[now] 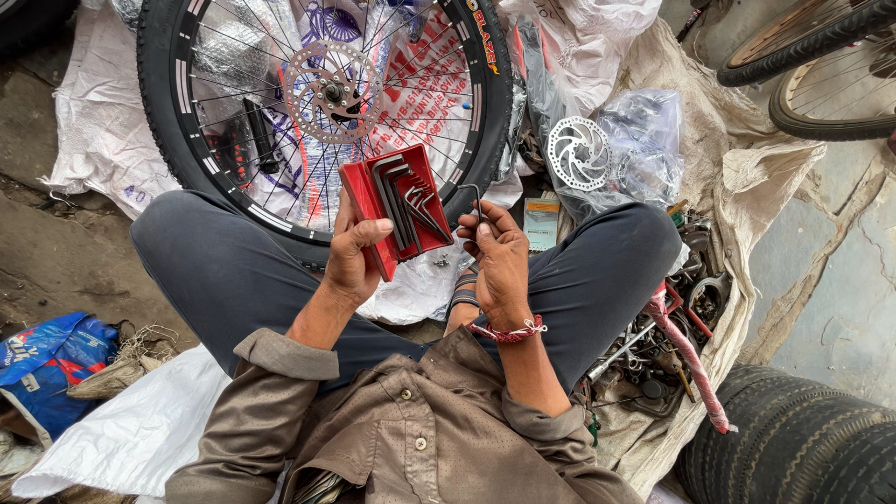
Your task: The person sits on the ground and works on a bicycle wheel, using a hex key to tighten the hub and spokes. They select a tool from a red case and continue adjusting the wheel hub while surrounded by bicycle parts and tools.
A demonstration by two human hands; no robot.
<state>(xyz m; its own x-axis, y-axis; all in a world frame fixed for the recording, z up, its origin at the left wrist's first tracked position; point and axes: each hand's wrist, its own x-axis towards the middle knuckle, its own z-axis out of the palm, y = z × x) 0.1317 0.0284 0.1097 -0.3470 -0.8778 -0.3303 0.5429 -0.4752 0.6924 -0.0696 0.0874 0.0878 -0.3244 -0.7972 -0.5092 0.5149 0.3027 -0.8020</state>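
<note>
1. Left hand (355, 257) grips the red hex-key holder (397, 207), held just above the lap and in front of the bicycle wheel (322, 103).
2. Right hand (497, 257) pinches one hex key (473, 198), already out of the holder.
3. Wheel's brake disc (329, 91) sits mounted and untouched; key not yet applied to it.
4. A second, loose disc (579, 152) lies on plastic nearby.

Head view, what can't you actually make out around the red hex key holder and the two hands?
- Right hand: the single hex key shows only its bend; the fingers cover the rest.
- Red hex key holder in the left hand: key sizes too small to tell; its back is hidden.
- Bicycle wheel: top cut off by the frame edge, lower rim behind the knees.
</note>
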